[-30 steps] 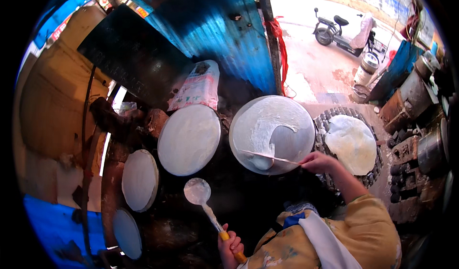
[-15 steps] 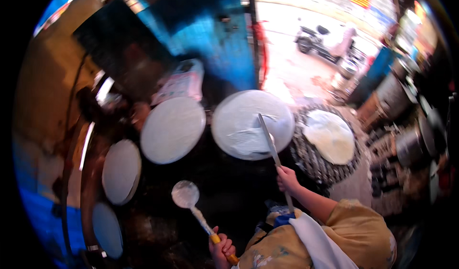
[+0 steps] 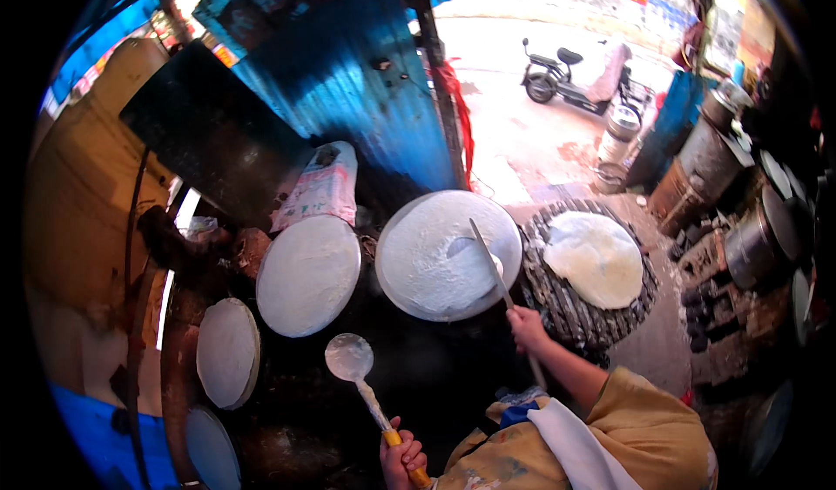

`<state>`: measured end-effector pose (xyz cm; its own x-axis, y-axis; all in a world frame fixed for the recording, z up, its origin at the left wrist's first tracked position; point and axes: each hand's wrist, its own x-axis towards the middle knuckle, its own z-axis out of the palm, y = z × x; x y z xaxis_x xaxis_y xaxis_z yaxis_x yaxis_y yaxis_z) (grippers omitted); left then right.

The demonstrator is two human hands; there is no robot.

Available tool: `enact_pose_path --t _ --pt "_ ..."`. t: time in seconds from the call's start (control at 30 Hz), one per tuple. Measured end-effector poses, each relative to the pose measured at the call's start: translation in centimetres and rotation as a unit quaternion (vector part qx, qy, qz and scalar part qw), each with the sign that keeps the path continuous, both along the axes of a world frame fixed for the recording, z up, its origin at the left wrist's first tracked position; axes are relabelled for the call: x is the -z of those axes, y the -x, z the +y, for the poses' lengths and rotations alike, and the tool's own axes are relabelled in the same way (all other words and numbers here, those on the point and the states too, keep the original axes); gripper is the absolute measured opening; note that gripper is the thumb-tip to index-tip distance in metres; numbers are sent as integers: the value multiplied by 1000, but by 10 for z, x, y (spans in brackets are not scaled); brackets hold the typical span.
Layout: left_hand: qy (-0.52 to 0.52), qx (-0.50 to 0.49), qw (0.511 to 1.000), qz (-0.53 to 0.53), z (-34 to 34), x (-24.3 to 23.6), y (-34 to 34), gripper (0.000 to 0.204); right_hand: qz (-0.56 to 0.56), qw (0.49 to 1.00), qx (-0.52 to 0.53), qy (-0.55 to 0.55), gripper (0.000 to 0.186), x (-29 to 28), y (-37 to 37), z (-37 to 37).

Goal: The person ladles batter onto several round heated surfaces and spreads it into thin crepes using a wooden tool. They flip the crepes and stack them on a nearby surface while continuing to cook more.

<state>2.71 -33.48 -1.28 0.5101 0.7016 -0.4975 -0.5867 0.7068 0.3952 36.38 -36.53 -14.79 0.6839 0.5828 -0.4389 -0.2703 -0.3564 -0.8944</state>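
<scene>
"Batter [image 3: 422, 268], white and thinly spread, covers most of the central round griddle [image 3: 459, 246]. What interrupts the layer?"

"Right of the griddle's centre, a grey patch shows through. Over it slants a long, narrow spatula [image 3: 504, 293], its tip toward the upper left and a small white lump at its edge. Whether the blade touches the batter cannot be told."

"How are the hands placed?"

"Right hand [image 3: 526, 328]: fingers closed around the spatula, just beyond the griddle's lower right rim, with more of the tool showing below the grip. Left hand [image 3: 401, 457]: wrapped around the yellow handle of a ladle [image 3: 373, 405], whose round, white-coated bowl appears below and to the left of the griddle."

"And the surroundings?"

"To the right, a pale flatbread [image 3: 595, 259] lies on a dark, slatted round rack [image 3: 557, 316]. To the left are a second round plate [image 3: 309, 277] with a whitish top and a smaller disc [image 3: 228, 353]. Behind the second plate, a printed bag [image 3: 318, 189]; farther off, a blue corrugated wall [image 3: 366, 81] and, in the bright street, a scooter [image 3: 566, 75]"
</scene>
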Motion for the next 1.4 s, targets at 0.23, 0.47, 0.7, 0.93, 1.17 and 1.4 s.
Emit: enact_pose_path --t 0.23,0.47,0.7,0.93,1.17,1.4 --pt "13 24 999 28 9 -11 -31 48 -141 981 -125 51 23 26 4 -51" --pt "18 32 998 56 21 -9 -42 50 -302 944 -123 -59 26 15 -45 -47" --pt "-5 39 998 49 21 -6 -43 44 -122 989 -64 48 28 39 -95 -33" --pt "36 26 999 -4 24 -5 -42 46 29 993 90 -70 36 -23 -58 33" --pt "80 78 994 8 24 3 -52 46 150 985 20 -86 38 -12 14 69" --pt "14 106 993 52 21 -9 -45 44 152 977 144 -30 35 10 -18 30"
